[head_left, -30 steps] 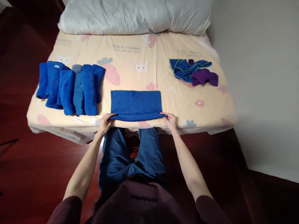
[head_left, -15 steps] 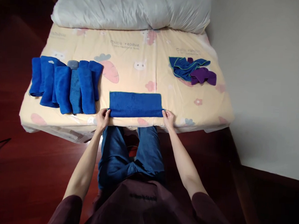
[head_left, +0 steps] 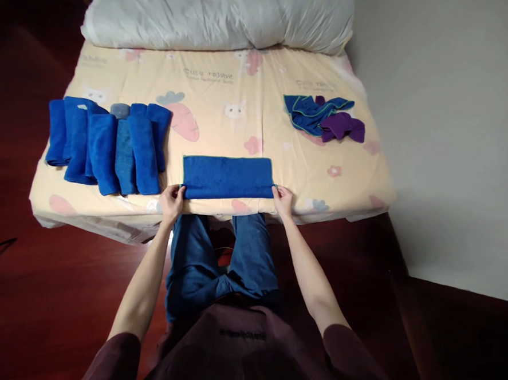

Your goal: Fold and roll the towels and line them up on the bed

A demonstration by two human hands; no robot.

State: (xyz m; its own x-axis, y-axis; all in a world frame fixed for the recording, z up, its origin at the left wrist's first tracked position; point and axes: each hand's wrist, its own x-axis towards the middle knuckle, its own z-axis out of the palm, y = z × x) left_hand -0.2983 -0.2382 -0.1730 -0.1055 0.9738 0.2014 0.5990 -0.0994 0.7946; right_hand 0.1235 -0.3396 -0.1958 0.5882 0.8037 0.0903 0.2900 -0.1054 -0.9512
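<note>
A blue towel point(head_left: 227, 174) with green edging lies flat near the front edge of the bed, its near side folded over in a strip. My left hand point(head_left: 172, 201) pinches the left end of that strip. At the right end, my right hand point(head_left: 283, 200) pinches the strip in the same way. Left of it, several rolled blue towels point(head_left: 102, 146) rest side by side in an overlapping row. A crumpled heap of a blue cloth point(head_left: 308, 113) with green edging and a purple cloth point(head_left: 344, 127) lies at the back right.
The bed point(head_left: 223, 125) has a cream sheet with rabbits and carrots. A thick grey-white quilt point(head_left: 217, 16) runs across its far end. On the right stands a pale wall point(head_left: 446, 138). Dark red floor point(head_left: 58, 293) shows below.
The whole view has shifted slightly, so things sit a little further left. Both hands keep their pinch on the towel's folded strip, which looks almost the same.
</note>
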